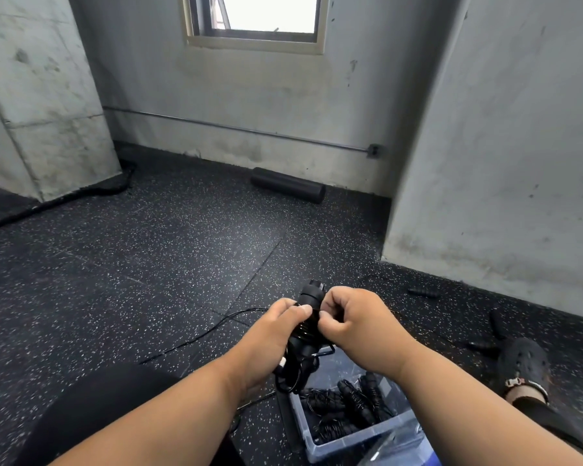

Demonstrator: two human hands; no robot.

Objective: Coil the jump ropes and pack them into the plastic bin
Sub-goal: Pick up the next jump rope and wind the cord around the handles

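Two hands work one black jump rope (308,317) above the speckled rubber floor (148,264). Farthest left, a thick dark rope (81,193) curls round the foot of a concrete pillar (48,95). A thin loose cord (209,331), the free tail of the rope in hand, trails across the floor toward the middle. The left hand (273,334) curls round the two handles held together, thumb pressed on top, with a few finished loops hanging below its heel. The right hand (347,317) is closed in a pinch on the cord where it crosses the handles, seemingly winding it round them. Below the hands stands the clear plastic bin (350,442), already holding several coiled ropes (347,408).

The cord looks light, thin and springy, likely to uncoil if let go, so the wrap probably needs steady tension and a firm thumb on each turn. The handles are the stiff part and give the best hold; the bundle should go into the bin gripped across handles and coils together.

Against the far wall lies a black foam roller (288,185). To the right, more handles (423,291) and cord lie loose on the floor near the wall, apparently not yet coiled. At the far right is a foot in a black perforated clog (522,364).
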